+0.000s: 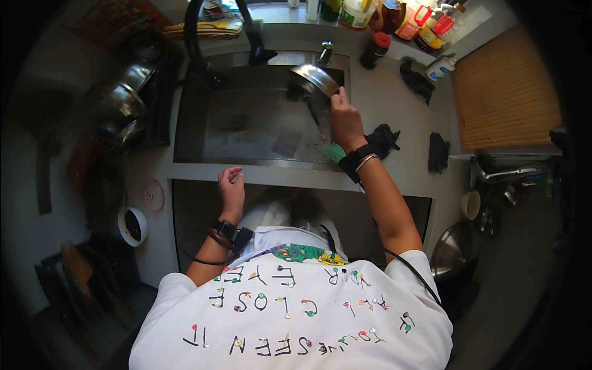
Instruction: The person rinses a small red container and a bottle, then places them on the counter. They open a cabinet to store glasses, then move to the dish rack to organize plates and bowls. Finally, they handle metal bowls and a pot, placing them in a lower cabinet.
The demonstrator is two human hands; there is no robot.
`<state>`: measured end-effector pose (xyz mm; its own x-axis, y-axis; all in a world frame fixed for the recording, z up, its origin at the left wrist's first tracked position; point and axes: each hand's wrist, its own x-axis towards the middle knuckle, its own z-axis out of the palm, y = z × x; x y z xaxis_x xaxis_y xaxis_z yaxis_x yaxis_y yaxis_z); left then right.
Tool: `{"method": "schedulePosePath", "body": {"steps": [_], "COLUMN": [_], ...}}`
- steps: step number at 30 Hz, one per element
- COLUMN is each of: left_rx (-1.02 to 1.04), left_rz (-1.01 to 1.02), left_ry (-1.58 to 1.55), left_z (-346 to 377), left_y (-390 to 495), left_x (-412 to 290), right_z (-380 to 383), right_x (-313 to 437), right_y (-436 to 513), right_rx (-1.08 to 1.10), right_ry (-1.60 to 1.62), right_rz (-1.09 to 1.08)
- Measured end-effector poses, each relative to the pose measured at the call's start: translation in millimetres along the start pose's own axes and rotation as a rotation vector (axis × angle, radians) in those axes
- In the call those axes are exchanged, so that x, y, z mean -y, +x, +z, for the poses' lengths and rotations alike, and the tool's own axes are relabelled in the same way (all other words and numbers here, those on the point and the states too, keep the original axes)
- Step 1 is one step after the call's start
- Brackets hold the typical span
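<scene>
My right hand (346,118) grips the rim of a shiny metal vessel (319,77), perhaps a bowl or pan. It is tilted over the far right part of the stainless steel sink (203,134). Beneath it, a utensil with a black handle (313,113) lies in the sink. Close to my right wrist, a green bristled scrubber (335,152) rests at the sink's front right corner. Black cloth or a glove (383,141) lies on the counter beside that forearm. My left hand (231,189) hovers by the counter's front edge, fingers loosely curled and holding nothing.
A black faucet (254,41) arches over the sink's back left. Bottles and jars crowd the rear ledge, with a red-capped bottle (375,50) below them. At right stand a bamboo board (506,95) and a dark glove (438,152). Metal pots (125,95) sit at left, above a white bowl (143,226).
</scene>
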<state>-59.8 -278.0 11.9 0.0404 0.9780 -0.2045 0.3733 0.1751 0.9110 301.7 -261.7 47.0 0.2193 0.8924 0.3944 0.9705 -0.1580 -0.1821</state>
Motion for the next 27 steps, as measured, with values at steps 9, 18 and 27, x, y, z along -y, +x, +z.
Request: {"method": "schedulePosePath", "body": {"steps": [9, 18, 27], "left_rx": [-0.205, -0.102, 0.187], "left_rz": [0.000, 0.074, 0.058], "left_ry": [0.063, 0.234, 0.161], "left_z": [-36, -26, 10], "left_y": [-48, -62, -31], "left_x": [14, 14, -6], "right_z": [21, 23, 2], "right_x": [0, 8, 35], "right_y": [-15, -24, -43], "right_rx": [0.063, -0.219, 0.057], "right_ry": [0.020, 0.224, 0.181], "right_rz": [0.003, 0.076, 0.290]}}
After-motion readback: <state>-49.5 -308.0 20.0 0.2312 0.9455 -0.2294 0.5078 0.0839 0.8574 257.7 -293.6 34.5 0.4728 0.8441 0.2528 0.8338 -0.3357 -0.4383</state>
